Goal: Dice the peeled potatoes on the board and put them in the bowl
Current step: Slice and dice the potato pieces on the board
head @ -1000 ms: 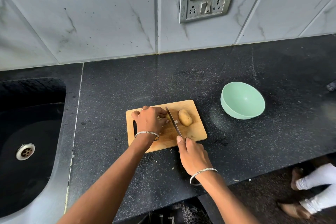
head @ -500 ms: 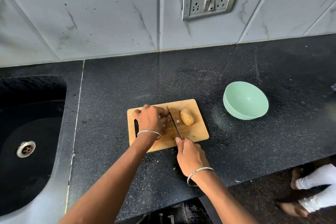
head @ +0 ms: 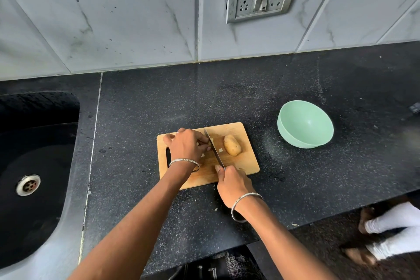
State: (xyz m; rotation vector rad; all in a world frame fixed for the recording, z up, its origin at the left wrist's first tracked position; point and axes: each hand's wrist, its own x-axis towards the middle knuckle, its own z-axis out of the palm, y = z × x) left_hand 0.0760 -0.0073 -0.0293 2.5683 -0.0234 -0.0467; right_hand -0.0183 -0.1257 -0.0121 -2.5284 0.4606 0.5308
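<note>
Left hand [head: 186,145] pins the part-cut potato [head: 198,143] mid-board [head: 247,162]; right hand [head: 231,183] grips the knife [head: 213,150]. Second potato [head: 231,145] at 3 o'clock: likely firm and slippery, best held by its ends.

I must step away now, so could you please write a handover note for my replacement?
Left hand: curled over a partly cut potato, mostly hidden, on the wooden cutting board.
Right hand: grips the steel knife.
Done: a few small pale dice lie by the blade.
Left: finish it, dice the whole yellow-brown potato, fill the empty mint-green bowl.
</note>
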